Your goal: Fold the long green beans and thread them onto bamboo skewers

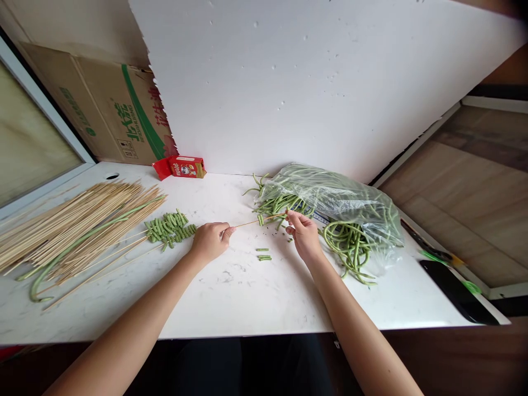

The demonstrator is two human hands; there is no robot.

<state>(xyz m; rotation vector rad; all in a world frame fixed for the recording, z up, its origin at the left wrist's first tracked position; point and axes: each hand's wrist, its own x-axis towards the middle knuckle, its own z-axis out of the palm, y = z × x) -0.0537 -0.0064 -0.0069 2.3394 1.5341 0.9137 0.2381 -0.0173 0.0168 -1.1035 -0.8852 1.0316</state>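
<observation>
My left hand (210, 240) is closed on a thin wooden skewer (246, 223), which points right across the middle of the table. Short cut pieces of green bean (260, 220) show along the skewer, partway to its far end. At that end, the fingertips of my right hand (304, 234) pinch what looks like a small bean piece (287, 211), partly hidden by the fingers. Between my hands, a few loose bean pieces (264, 257) lie on the white tabletop. Left of my left hand rest skewers threaded with rows of bean pieces (169, 228).
A big pile of bare skewers (91, 220) covers the left side, with a long bean (78, 245) across it. A clear plastic bag (334, 190) of long beans lies behind my right hand. A red box (187, 166) stands at the back; a black phone-like slab (456, 291) lies at right.
</observation>
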